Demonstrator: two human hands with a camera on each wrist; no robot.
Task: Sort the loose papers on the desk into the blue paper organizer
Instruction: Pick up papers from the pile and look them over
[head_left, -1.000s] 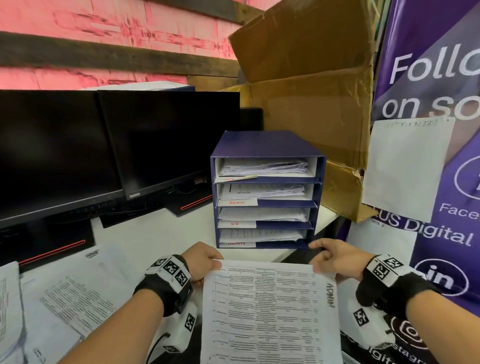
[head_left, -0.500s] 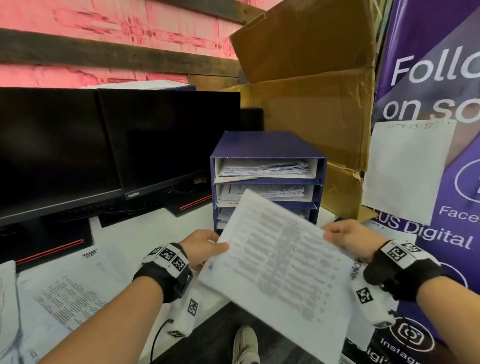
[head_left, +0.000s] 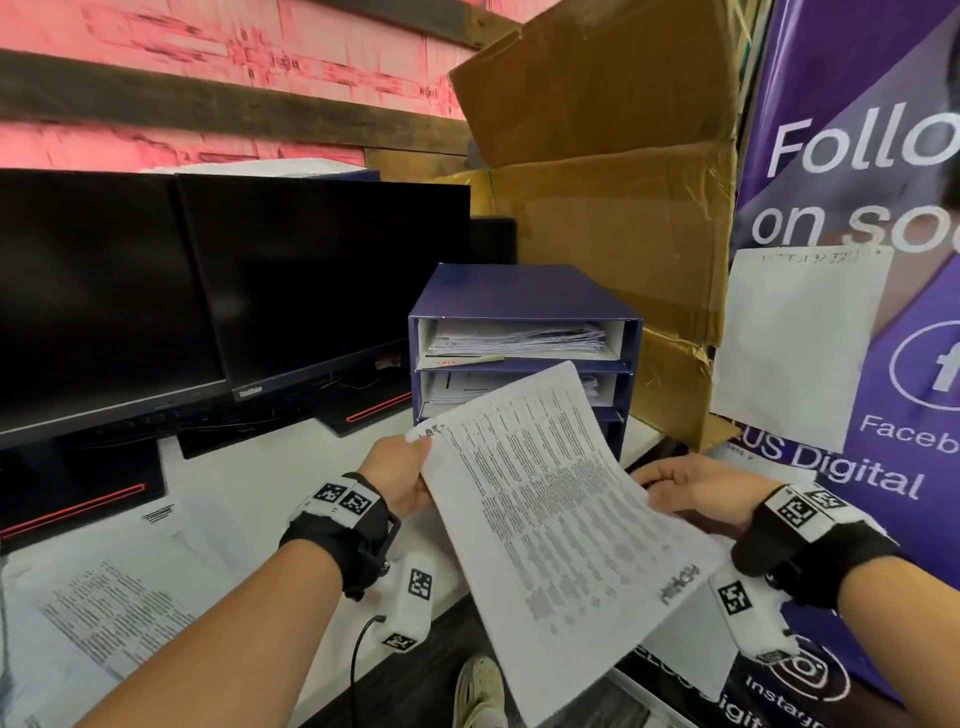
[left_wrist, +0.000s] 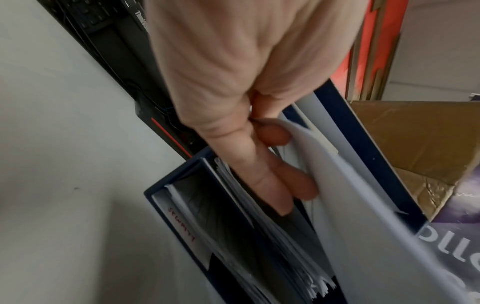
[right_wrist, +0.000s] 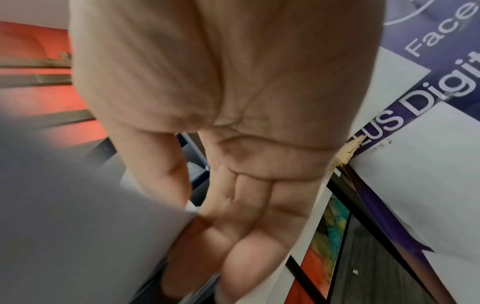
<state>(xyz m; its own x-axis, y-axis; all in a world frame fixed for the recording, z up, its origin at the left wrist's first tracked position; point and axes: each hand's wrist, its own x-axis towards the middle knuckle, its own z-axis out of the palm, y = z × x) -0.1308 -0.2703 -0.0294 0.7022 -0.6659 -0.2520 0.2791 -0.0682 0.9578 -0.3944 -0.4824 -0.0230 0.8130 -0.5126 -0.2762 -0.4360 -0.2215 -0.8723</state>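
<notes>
The blue paper organizer (head_left: 519, 291) stands on the white desk (head_left: 270, 467), with stacked slots that hold papers. I hold one printed sheet (head_left: 550, 499) tilted in the air just before its front; its far corner overlaps the second slot. My left hand (head_left: 402, 470) pinches the sheet's left corner between thumb and fingers. My right hand (head_left: 680, 486) pinches the right edge. In the left wrist view my left hand (left_wrist: 293, 195) grips the sheet (left_wrist: 363, 216) close to the organizer (left_wrist: 363, 148). In the right wrist view my right hand (right_wrist: 207, 222) has the sheet (right_wrist: 78, 226) under its thumb.
Two black monitors (head_left: 291, 280) stand at the left of the desk. Loose printed papers (head_left: 104, 603) lie at the near left. A cardboard box (head_left: 613, 208) rises behind the organizer. A purple banner (head_left: 883, 467) bearing a taped white sheet (head_left: 795, 343) closes the right side.
The sheet lay flat before me with both hands at its top corners. It has been lifted, turned on a slant and brought to the organizer's front.
</notes>
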